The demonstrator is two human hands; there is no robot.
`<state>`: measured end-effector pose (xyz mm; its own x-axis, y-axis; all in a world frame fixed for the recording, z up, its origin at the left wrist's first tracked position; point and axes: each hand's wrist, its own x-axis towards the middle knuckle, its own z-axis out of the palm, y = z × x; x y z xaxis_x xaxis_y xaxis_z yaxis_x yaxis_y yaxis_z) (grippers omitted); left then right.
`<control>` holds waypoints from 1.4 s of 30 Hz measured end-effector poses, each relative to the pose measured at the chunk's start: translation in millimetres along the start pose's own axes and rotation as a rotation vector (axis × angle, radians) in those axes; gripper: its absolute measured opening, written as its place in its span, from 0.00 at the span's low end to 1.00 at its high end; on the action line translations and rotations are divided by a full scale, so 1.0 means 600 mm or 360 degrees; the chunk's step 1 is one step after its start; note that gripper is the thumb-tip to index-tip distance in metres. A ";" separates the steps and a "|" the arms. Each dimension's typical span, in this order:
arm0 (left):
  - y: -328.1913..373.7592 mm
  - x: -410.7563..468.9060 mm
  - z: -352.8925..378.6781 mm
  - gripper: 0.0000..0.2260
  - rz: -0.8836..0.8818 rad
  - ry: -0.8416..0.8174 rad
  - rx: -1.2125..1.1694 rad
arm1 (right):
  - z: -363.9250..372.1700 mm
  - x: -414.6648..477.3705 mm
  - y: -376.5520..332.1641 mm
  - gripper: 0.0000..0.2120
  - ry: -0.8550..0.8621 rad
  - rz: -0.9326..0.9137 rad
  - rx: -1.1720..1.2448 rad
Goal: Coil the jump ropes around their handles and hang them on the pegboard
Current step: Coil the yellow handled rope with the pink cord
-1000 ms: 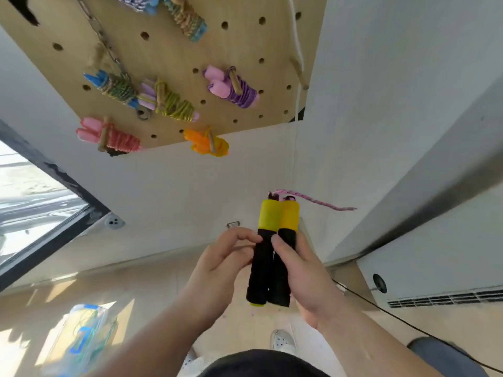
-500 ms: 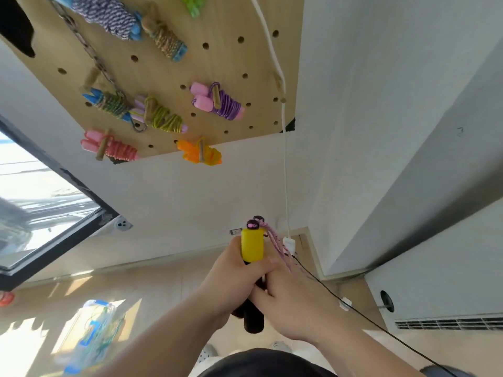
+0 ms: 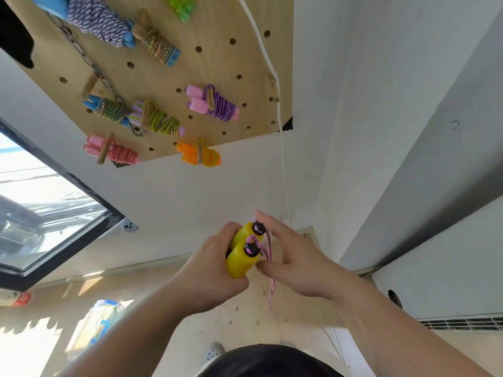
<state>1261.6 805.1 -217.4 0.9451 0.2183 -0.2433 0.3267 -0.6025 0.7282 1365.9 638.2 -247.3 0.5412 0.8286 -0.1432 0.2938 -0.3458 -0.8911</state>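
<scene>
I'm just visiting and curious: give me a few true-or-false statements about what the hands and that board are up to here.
1. The left hand grips both yellow handles together. True.
2. The pink rope is already coiled round the handles. False: it hangs loose from them, beside the right hand.
3. An orange jump rope hangs near the lower edge of the pegboard. True.
4. The end caps of the handles are white. False: they are black.

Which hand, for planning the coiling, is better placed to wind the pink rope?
Right: the left hand grips both yellow handles, while the right hand is open beside the hanging pink rope.
</scene>
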 end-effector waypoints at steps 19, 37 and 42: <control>0.008 0.014 -0.024 0.11 -0.0099 0.0230 -0.1550 | 0.062 0.015 -0.025 0.17 0.0516 -0.0254 0.0105; 0.046 0.031 -0.008 0.12 -0.0140 0.0765 -0.1949 | 0.083 0.014 -0.024 0.23 0.0607 -0.0436 -0.0272; 0.042 0.028 -0.022 0.14 0.0020 0.0652 -0.2074 | 0.088 0.012 -0.024 0.15 0.0554 0.0177 0.0265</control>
<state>1285.6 803.9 -194.6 0.8022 0.5652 -0.1925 -0.1455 0.4977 0.8551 1323.9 672.3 -258.1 0.8057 0.5814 -0.1136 0.1022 -0.3253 -0.9401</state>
